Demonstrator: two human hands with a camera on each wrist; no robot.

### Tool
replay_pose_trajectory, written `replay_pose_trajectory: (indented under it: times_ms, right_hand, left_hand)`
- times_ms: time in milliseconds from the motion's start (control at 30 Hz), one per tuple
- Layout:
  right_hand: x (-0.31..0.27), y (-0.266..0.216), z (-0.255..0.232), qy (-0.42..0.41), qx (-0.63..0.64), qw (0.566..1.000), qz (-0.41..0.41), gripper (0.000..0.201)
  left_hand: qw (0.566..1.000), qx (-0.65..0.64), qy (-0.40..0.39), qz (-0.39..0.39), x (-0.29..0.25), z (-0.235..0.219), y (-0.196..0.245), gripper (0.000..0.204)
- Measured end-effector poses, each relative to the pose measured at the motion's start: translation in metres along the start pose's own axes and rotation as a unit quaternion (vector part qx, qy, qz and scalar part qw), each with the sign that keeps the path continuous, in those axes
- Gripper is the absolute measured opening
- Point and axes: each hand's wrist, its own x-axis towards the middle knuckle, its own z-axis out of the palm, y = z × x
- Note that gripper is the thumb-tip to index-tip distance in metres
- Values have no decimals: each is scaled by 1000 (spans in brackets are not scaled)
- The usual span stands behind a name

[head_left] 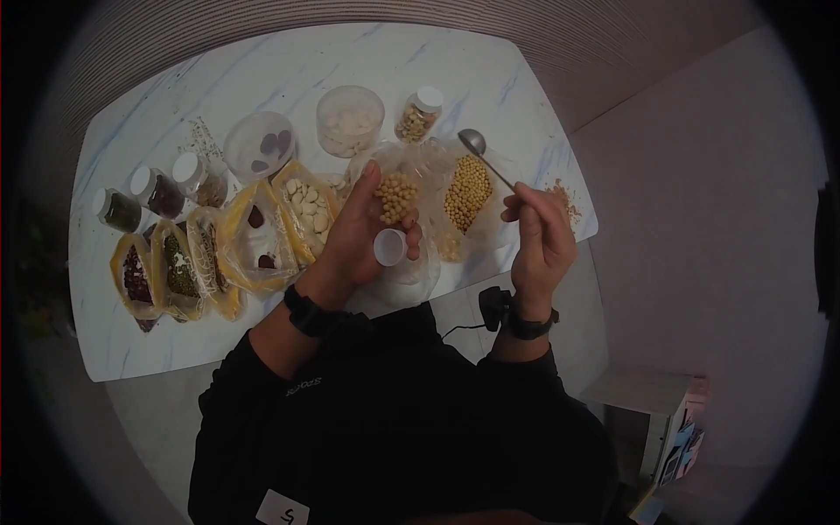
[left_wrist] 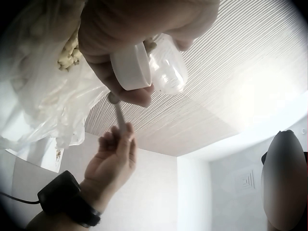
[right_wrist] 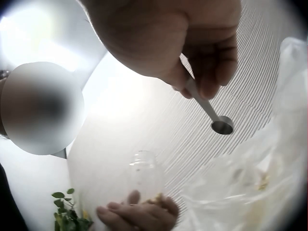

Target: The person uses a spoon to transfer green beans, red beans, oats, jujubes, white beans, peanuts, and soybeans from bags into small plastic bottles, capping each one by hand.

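My left hand point(head_left: 350, 232) grips a clear jar point(left_wrist: 168, 67) holding round tan beans point(head_left: 396, 198), with a white lid point(head_left: 390, 248) between the same fingers. In the left wrist view the lid sits beside the jar. My right hand point(head_left: 544, 241) pinches the handle of a metal measuring spoon point(head_left: 472, 142), its bowl pointing away from me and up. The right wrist view shows the spoon bowl point(right_wrist: 222, 125) with no beans visible in it. Below the spoon, an open plastic bag of yellow beans point(head_left: 468, 194) lies between the two hands.
Yellow-edged bags point(head_left: 254, 232) of beans and seeds line the left. Behind them stand white-lidded jars point(head_left: 157, 192), round clear tubs point(head_left: 350, 122) and a lidded jar point(head_left: 416, 114) of pale pieces. Crumbs point(head_left: 564, 201) lie near the table's right edge.
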Motion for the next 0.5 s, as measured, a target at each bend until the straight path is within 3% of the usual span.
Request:
replay_pose_trajectory:
  times_ms: [100, 133, 200, 333, 433, 500]
  right_hand:
    - [5, 28, -6, 51, -66, 991, 104, 21]
    - [1, 41, -9, 51, -65, 991, 103, 21]
    - [-5, 64, -12, 12, -117, 975, 188, 22]
    - [-17, 82, -13, -13, -142, 963, 230, 23]
    - [-21, 85, -10, -11, -84, 963, 257, 22]
    - [-21, 85, -11, 5, 45, 937, 346, 23]
  left_hand:
    - [1000, -5, 4, 4, -1, 2, 1, 55]
    - [1000, -10, 5, 5, -1, 2, 1, 55]
    - [1000, -8, 6, 4, 0, 0, 0, 55]
    - [1000, -9, 9, -1, 0, 1, 0, 54]
    - [1000, -9, 16, -2, 1, -1, -1, 55]
    - [1000, -10, 19, -3, 1, 0, 0, 55]
